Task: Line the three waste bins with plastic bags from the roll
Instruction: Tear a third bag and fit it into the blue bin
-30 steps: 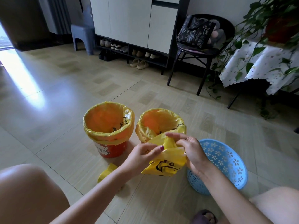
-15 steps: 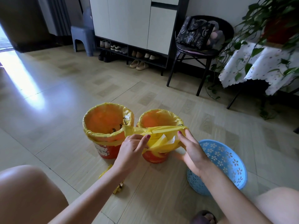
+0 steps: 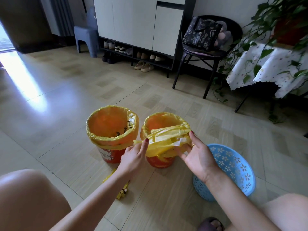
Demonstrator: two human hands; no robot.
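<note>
Both hands hold one loose yellow bag (image 3: pixel 166 139) stretched flat in the air, directly above and in front of the second orange bin (image 3: pixel 160 157). The left hand (image 3: pixel 133 160) pinches the bag's left end between thumb and fingers, with the index finger extended upward. The right hand (image 3: pixel 198 157) pinches the right end near the thumb tip; its remaining fingers are spread apart beneath the film. This two-point hold probably serves to pull the folded film taut so the mouth can be found and opened.

Bin count: three. The first orange bin (image 3: pixel 110 147), left of the second orange bin, has a yellow liner folded over its rim. The second orange bin also carries a liner. The blue basket (image 3: pixel 233 167), right of the second orange bin, shows no liner, so the held bag is most likely intended for it.

Bag count: two fitted, one in hand. One roll (image 3: pixel 122 191) lies on the floor, in front of and slightly left of the second orange bin, near the left forearm.
</note>
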